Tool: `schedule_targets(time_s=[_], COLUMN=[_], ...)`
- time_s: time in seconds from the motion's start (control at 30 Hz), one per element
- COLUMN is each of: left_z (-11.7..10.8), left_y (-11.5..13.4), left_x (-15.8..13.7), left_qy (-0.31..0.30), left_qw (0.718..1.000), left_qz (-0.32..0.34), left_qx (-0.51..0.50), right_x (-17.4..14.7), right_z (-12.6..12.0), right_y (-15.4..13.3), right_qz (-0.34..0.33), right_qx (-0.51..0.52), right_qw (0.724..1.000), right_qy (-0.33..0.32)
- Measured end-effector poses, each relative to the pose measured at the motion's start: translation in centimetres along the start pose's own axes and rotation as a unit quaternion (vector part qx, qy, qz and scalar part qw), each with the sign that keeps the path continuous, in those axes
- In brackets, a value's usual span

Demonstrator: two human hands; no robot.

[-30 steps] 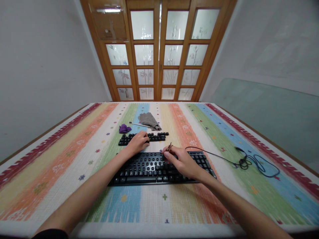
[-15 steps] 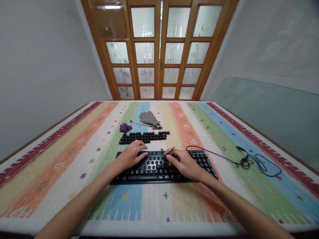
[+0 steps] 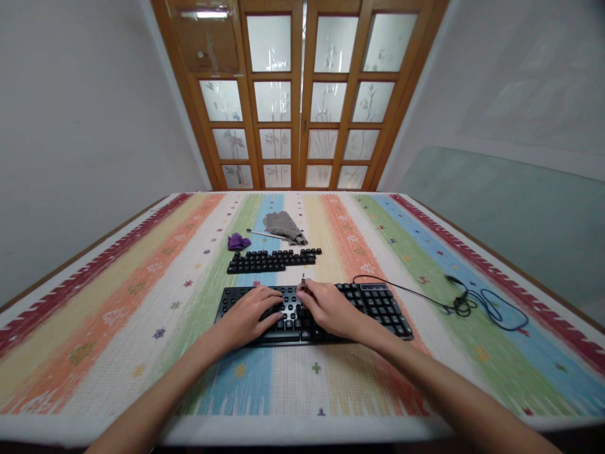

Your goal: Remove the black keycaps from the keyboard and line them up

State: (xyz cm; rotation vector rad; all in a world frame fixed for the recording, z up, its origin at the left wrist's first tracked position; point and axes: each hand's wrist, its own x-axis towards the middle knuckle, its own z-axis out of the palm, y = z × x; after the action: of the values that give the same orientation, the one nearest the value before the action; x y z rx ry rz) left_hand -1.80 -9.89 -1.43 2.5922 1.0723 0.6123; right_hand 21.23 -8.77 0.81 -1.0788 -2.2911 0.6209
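The keyboard (image 3: 385, 310) runs lengthwise left to right. The left hand (image 3: 248, 317) spreads loosely over its left part; the right hand (image 3: 333, 309), near mid-board, pinches a small tool (image 3: 303, 282).

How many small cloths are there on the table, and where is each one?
2: the purple cloth just behind the left end of the loose keycaps; the grey cloth farther back, right of the purple one.
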Motion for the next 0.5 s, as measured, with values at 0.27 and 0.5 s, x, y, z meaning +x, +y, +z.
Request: schedule_targets(time_s=[0.27,0.5], left_z=[-0.3,-1.0], left_y=[0.0,1.8], left_x=[0.0,1.5], left_qy=[-0.001,0.02], left_qw=[1.0,0.997], left_qz=[0.004,-0.03], left_qx=[0.0,-0.064], right_x=[2.0,1.4], right_z=[0.1,-2.2], right_y=[1.7,0.6], right_qz=[0.091,0.054], right_qx=[0.08,0.145], right_qw=[0.993,0.988], right_qy=[-0.004,0.019])
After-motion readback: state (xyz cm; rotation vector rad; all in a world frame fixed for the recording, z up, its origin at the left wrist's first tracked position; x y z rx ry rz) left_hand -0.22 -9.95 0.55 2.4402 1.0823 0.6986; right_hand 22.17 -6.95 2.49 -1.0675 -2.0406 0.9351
